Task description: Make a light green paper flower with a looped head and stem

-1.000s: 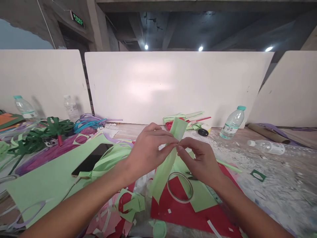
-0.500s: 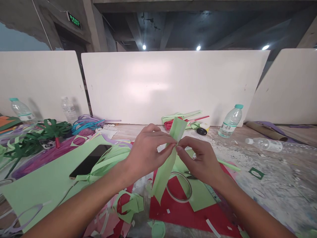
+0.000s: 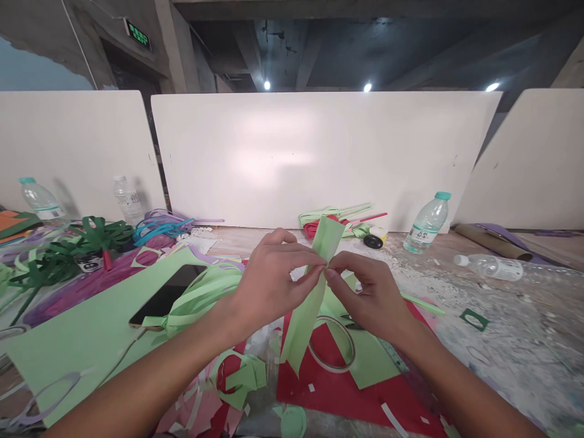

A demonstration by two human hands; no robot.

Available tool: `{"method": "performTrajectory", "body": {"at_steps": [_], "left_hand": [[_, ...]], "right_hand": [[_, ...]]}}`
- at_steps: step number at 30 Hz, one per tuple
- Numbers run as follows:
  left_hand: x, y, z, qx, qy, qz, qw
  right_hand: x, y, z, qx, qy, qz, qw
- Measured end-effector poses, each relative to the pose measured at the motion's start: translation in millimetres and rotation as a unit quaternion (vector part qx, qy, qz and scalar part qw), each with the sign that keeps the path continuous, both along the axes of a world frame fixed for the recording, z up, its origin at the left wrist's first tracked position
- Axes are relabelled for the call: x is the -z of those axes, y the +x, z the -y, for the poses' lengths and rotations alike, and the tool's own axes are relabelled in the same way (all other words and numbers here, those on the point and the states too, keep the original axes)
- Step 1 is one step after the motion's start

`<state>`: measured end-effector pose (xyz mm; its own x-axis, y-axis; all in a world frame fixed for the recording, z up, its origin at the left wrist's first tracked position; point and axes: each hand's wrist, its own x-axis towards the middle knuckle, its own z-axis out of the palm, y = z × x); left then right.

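A long strip of light green paper (image 3: 303,322), creased along its length, is held up slantwise in front of me. My left hand (image 3: 276,274) pinches its right edge between thumb and forefinger, near the middle. Right beside that pinch, my right hand (image 3: 365,289) has thumb and forefinger closed on the same edge; the fingertips of both hands almost touch. Beneath the strip lie a roll of tape (image 3: 332,368), red paper (image 3: 328,398) and more green paper (image 3: 371,359). Dark scissors (image 3: 352,323) show partly behind my right hand.
A black phone (image 3: 171,295) rests on a green sheet (image 3: 68,353) at left, by looped green strips (image 3: 205,295). Bottles (image 3: 427,222) stand at the back, and another bottle (image 3: 497,267) lies on its side at right. White boards (image 3: 319,152) rise behind the table.
Both hands keep the same pinch on the green paper strip. The whole view has shifted very slightly; nothing else visibly differs.
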<state>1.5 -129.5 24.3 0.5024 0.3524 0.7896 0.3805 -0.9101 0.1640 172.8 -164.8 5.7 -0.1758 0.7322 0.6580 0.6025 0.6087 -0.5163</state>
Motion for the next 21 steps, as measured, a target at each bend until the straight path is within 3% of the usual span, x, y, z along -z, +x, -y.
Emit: {"method": "performTrajectory", "body": {"at_steps": [9, 21], "left_hand": [[2.5, 1.3, -0.3, -0.041, 0.015, 0.009, 0.999], [0.7, 2.1, -0.3, -0.049, 0.009, 0.012, 0.999]], "right_hand": [[-0.8, -2.0, -1.2, -0.004, -0.009, -0.004, 1.000], [-0.2, -0.4, -1.8, -0.023, -0.032, -0.024, 0.999]]}}
